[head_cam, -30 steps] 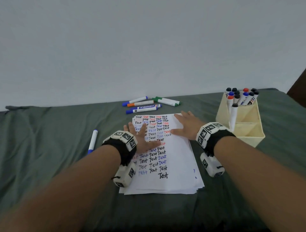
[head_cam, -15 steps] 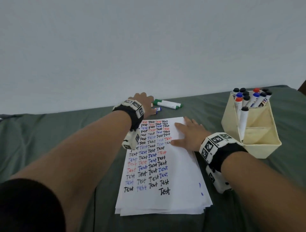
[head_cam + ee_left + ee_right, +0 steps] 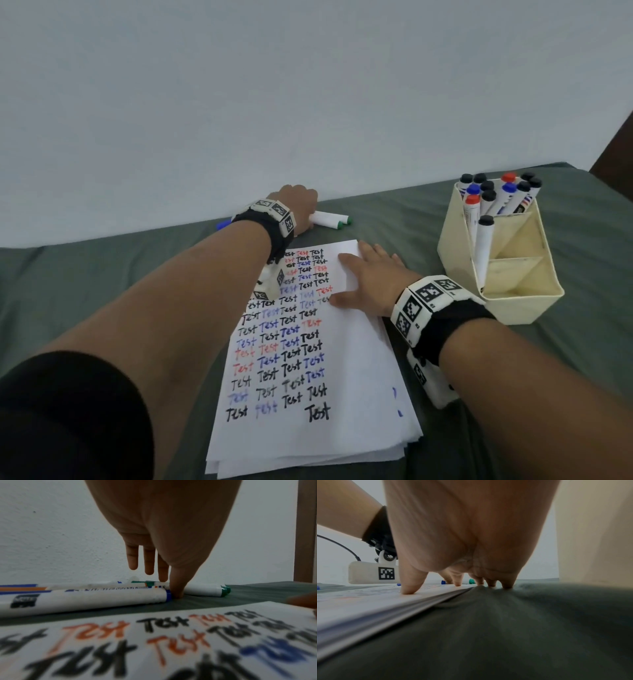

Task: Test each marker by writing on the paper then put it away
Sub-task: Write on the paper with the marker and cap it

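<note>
Head view: the right hand lies flat, fingers straight, on the paper at centre frame; the left hand, fingers extended downward, touches the loose markers above it, apparently not gripping any.

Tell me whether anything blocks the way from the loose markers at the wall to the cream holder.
Nothing visible blocks it. The left hand is down on the loose markers; bare green cloth stretches rightward to the cream holder. The right hand lies flat on the paper, nearer than that path.
</note>
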Demonstrator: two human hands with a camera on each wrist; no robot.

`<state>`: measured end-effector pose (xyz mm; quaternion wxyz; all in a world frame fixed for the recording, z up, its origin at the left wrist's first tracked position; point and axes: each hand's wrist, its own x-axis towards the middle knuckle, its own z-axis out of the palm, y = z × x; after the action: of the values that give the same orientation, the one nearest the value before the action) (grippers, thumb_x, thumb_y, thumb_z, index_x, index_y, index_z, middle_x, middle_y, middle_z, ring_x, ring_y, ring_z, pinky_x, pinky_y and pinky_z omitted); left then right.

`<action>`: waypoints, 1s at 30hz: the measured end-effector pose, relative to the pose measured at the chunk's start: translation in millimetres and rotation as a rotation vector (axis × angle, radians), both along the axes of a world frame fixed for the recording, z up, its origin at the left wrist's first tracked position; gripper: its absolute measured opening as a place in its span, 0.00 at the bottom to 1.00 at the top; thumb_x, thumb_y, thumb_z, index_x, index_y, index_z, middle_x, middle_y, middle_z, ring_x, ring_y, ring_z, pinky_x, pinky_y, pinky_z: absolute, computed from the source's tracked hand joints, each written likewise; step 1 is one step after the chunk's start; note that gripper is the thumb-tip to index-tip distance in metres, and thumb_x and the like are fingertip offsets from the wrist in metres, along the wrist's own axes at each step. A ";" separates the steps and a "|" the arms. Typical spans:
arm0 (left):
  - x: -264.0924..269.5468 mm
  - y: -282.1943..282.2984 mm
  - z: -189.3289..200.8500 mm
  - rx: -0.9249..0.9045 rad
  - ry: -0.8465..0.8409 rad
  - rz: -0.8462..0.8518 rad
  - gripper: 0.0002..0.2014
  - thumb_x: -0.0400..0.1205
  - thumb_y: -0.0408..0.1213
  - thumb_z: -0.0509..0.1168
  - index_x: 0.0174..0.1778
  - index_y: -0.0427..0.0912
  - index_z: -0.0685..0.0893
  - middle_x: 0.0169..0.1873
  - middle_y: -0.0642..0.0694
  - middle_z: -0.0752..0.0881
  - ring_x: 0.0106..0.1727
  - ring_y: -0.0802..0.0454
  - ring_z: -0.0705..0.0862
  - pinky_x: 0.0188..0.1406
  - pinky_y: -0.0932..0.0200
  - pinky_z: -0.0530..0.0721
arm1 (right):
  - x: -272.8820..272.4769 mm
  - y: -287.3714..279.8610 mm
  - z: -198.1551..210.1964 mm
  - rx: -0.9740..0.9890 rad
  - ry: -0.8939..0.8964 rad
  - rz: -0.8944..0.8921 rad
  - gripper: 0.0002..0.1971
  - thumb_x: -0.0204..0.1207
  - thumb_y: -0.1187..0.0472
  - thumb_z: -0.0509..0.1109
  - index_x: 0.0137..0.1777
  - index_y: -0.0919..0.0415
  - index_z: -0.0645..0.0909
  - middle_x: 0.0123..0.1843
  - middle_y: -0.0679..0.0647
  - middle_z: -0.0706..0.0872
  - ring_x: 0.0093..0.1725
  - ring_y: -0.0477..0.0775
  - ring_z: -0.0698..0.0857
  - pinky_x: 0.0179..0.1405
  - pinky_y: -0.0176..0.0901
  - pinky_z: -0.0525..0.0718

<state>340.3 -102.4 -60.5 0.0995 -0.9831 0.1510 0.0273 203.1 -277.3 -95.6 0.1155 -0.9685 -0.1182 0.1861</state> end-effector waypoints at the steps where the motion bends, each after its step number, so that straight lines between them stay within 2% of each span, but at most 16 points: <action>1: -0.6 1.8 -1.4 -0.001 -0.001 -0.016 0.14 0.82 0.45 0.69 0.63 0.51 0.79 0.63 0.46 0.79 0.65 0.43 0.77 0.61 0.47 0.80 | 0.3 0.1 -0.3 0.002 -0.002 -0.001 0.47 0.76 0.27 0.65 0.90 0.43 0.50 0.92 0.57 0.41 0.91 0.61 0.42 0.87 0.63 0.44; 4: -5.0 2.3 -4.0 0.040 -0.045 -0.069 0.11 0.84 0.43 0.65 0.62 0.54 0.79 0.62 0.46 0.77 0.66 0.43 0.74 0.59 0.49 0.77 | 1.1 0.8 -2.7 0.001 -0.015 -0.004 0.47 0.76 0.26 0.66 0.89 0.43 0.51 0.92 0.57 0.42 0.91 0.62 0.43 0.87 0.63 0.45; 7: -11.0 -2.6 -5.7 0.050 -0.077 -0.098 0.07 0.85 0.40 0.63 0.58 0.49 0.79 0.60 0.45 0.79 0.63 0.44 0.76 0.60 0.46 0.80 | 2.5 2.0 -5.8 0.001 -0.036 -0.009 0.47 0.74 0.26 0.66 0.89 0.43 0.53 0.92 0.58 0.44 0.90 0.62 0.44 0.86 0.64 0.45; 13: -17.6 -5.3 -7.9 0.175 -0.100 -0.170 0.12 0.87 0.40 0.60 0.66 0.48 0.80 0.61 0.44 0.80 0.64 0.44 0.77 0.59 0.48 0.81 | 3.0 1.7 -7.0 0.000 -0.040 -0.007 0.48 0.74 0.25 0.65 0.89 0.43 0.53 0.92 0.58 0.45 0.90 0.62 0.45 0.86 0.64 0.46; 16: -20.4 -6.1 -2.7 0.133 -0.110 -0.201 0.11 0.87 0.40 0.60 0.65 0.46 0.80 0.59 0.44 0.82 0.61 0.44 0.78 0.56 0.49 0.82 | 2.1 1.8 -3.9 0.004 -0.043 -0.004 0.48 0.74 0.25 0.66 0.89 0.46 0.53 0.92 0.57 0.46 0.90 0.62 0.47 0.87 0.65 0.49; 18: -25.6 -6.0 3.5 0.041 -0.134 -0.208 0.12 0.88 0.42 0.59 0.65 0.46 0.79 0.55 0.42 0.84 0.55 0.44 0.81 0.51 0.50 0.81 | 0.6 1.7 -0.9 0.043 -0.066 -0.025 0.49 0.75 0.27 0.66 0.89 0.49 0.54 0.92 0.57 0.48 0.90 0.62 0.52 0.87 0.64 0.55; 20: -33.7 -4.1 10.0 -0.060 -0.153 -0.238 0.14 0.88 0.45 0.59 0.67 0.47 0.79 0.53 0.42 0.85 0.53 0.43 0.81 0.50 0.48 0.81 | -2.0 1.5 2.6 0.110 -0.161 -0.060 0.46 0.76 0.31 0.69 0.86 0.54 0.57 0.88 0.57 0.58 0.85 0.62 0.62 0.82 0.62 0.67; 22: -44.9 1.6 14.7 -0.103 -0.191 -0.293 0.15 0.88 0.45 0.59 0.69 0.47 0.79 0.55 0.42 0.83 0.55 0.42 0.80 0.53 0.46 0.81 | -4.9 1.9 6.5 0.194 -0.314 -0.105 0.43 0.78 0.37 0.72 0.84 0.58 0.57 0.83 0.57 0.64 0.80 0.61 0.69 0.76 0.58 0.74; 24: -59.7 9.8 16.3 -0.101 -0.222 -0.324 0.15 0.88 0.44 0.59 0.71 0.51 0.79 0.58 0.44 0.80 0.55 0.42 0.78 0.52 0.46 0.81 | -7.2 1.8 10.9 0.281 -0.422 -0.137 0.46 0.80 0.42 0.72 0.87 0.60 0.50 0.85 0.58 0.62 0.81 0.62 0.68 0.76 0.55 0.74; 26: -76.0 17.6 16.6 -0.114 -0.202 -0.343 0.16 0.88 0.45 0.60 0.72 0.56 0.77 0.57 0.46 0.79 0.51 0.46 0.78 0.47 0.50 0.79 | -9.1 2.4 14.7 0.314 -0.453 -0.121 0.47 0.81 0.46 0.72 0.89 0.59 0.45 0.87 0.58 0.58 0.83 0.62 0.65 0.79 0.56 0.71; 28: -92.5 21.0 18.8 -0.183 -0.138 -0.352 0.17 0.89 0.44 0.62 0.74 0.58 0.76 0.55 0.47 0.79 0.49 0.50 0.78 0.47 0.54 0.76 | -9.5 3.0 16.5 0.265 -0.430 -0.064 0.41 0.84 0.47 0.68 0.89 0.58 0.49 0.87 0.59 0.62 0.83 0.62 0.66 0.80 0.56 0.69; 30: -107.0 19.0 23.1 -0.268 -0.069 -0.354 0.14 0.88 0.47 0.61 0.70 0.54 0.80 0.53 0.47 0.81 0.51 0.51 0.80 0.52 0.54 0.78 | -8.4 3.5 18.6 0.192 -0.421 -0.002 0.27 0.87 0.49 0.63 0.83 0.57 0.66 0.78 0.58 0.75 0.75 0.63 0.73 0.72 0.56 0.75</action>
<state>233.3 -83.4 -37.4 -0.0237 -0.9461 0.3200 -0.0446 194.7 -273.7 -77.0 0.1800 -0.9707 -0.1557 -0.0324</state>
